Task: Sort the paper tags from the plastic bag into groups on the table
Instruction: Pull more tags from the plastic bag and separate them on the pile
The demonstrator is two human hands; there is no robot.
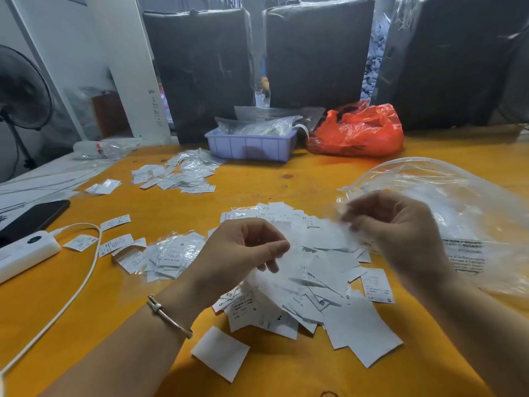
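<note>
The left hand [243,247] and right hand [392,224], fingers curled, pinch a blurred white tag [320,236] between them above the pile of tags [312,285] on the counter [286,179]. The clear bag [458,202] lies just right. Sorted groups [174,174] sit further left and back.

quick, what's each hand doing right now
Left hand: fingers curled, pinching blurred paper tags.
Right hand: fingers curled on the clear plastic bag.
</note>
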